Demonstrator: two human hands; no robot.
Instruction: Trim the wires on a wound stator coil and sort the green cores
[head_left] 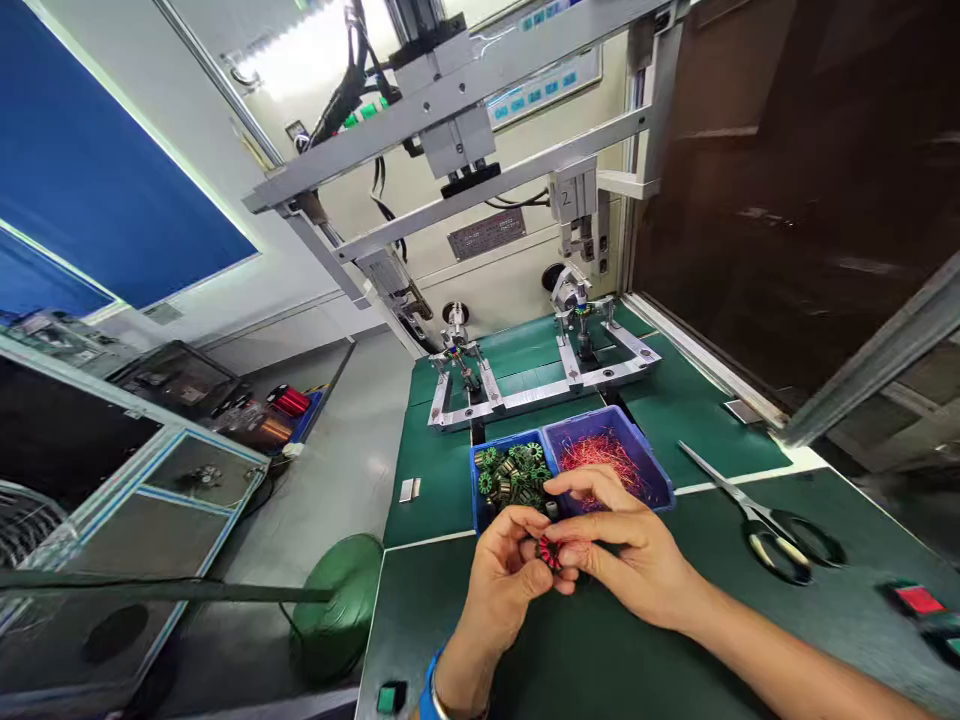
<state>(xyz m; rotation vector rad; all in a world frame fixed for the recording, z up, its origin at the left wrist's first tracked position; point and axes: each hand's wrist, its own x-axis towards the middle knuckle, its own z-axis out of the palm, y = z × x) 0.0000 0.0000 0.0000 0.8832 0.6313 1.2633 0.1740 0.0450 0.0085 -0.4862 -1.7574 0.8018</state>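
Note:
A small motor stator point(550, 552) wound with red wire is between my two hands, just in front of the bins. My left hand point(504, 580) is closed round it from the left, with the thumb along its near side. From the right, my right hand point(626, 550) pinches at its edge with thumb and fingertips, while the index finger arches above. Whether a loose wire end lies in that pinch cannot be made out. Beyond the hands, a blue bin point(475, 500) holds many green stator cores point(514, 470). The purple-blue bin point(660, 490) beside it contains red wire scraps point(604, 455).
Scissors point(750, 510) lie to the right on the green table point(450, 590). Behind the bins stands a metal winding fixture point(525, 400) under a machine frame point(480, 115). A red button point(919, 599) sits far right, a green button point(388, 698) at the front left.

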